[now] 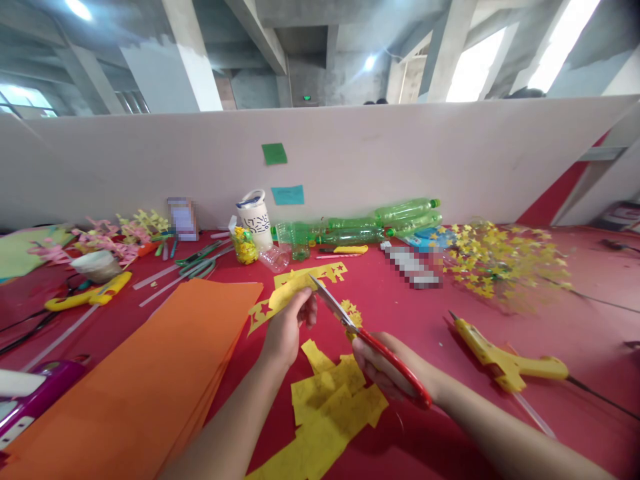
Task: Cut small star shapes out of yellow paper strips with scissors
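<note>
My left hand (291, 327) pinches a strip of yellow paper (287, 291) between thumb and fingers, above the table. In my right hand (385, 370) is a pair of red-handled scissors (380, 347), its fingers closed round the handles. The blades point up and left, and their tip is at the right end of the strip. Yellow paper with star-shaped holes (330, 272) lies behind my left hand. A small heap of cut yellow stars (353, 313) sits beyond the scissors. Several yellow paper pieces (330, 407) lie overlapped between my forearms.
Orange sheets (145, 360) are stacked at left. A yellow glue gun (505, 360) with a cord lies at right, another glue gun (95, 293) at left. Green bottles (355, 230), a white cup (256, 223) and a yellow cutter (351, 250) lie or stand before the partition (380, 160).
</note>
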Demonstrator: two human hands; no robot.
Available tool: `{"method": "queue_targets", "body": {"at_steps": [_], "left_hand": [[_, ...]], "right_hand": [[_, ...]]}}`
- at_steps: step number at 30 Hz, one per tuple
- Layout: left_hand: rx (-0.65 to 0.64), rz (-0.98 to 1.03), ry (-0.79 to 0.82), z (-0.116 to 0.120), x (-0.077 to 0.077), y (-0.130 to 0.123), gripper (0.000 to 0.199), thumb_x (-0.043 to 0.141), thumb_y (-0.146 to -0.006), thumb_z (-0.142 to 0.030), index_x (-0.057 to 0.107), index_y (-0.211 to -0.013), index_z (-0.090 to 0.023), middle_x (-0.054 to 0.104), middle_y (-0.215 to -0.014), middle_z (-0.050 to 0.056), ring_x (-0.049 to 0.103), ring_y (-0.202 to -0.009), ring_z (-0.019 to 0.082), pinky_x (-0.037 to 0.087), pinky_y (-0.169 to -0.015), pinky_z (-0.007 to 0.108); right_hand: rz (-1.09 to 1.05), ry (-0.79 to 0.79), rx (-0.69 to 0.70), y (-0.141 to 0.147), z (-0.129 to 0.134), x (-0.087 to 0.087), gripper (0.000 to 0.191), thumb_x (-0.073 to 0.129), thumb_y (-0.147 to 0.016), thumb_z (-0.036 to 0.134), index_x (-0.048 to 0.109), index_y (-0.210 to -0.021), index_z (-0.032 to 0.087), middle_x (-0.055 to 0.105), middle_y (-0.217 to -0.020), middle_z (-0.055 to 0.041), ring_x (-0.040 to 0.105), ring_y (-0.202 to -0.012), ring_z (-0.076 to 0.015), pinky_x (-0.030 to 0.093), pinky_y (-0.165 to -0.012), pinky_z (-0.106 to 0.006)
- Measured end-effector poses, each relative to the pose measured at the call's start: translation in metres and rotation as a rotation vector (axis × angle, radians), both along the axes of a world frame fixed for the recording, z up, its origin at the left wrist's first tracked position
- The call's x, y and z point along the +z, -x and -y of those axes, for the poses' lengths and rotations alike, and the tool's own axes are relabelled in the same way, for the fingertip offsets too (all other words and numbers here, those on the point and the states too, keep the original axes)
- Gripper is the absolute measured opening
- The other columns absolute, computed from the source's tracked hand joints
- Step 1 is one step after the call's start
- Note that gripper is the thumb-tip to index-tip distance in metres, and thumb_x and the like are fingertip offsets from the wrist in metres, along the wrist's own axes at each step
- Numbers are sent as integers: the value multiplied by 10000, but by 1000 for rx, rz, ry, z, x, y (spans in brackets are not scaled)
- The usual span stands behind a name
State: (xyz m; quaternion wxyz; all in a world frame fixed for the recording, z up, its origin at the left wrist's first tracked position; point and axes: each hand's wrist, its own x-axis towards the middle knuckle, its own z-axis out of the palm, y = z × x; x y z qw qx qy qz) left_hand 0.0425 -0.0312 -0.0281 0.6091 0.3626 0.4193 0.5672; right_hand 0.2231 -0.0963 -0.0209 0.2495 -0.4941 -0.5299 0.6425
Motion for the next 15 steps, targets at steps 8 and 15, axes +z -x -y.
{"method": "queue_targets", "body": {"at_steps": [8,15], "left_hand": [[60,-95,-46,-2,0,5,250,677,-718,-352,635,-595,-138,572,-516,-1,475,-465,82,363,-449,203],[61,-136,-77,-3,0,8,270,679,-715,-368,633,-571,-144,569,-495,2,487,-464,93,361,-445,212]], "right_hand": [[16,16,7,0,1,2,541,510,-766,720,407,-657,200,333,-423,99,279,-307,-34,218,-315,-175],[6,9,12,0,0,-1,546,495,-768,727,390,-653,203,339,-435,99,282,-307,-32,221,-311,-170]]}}
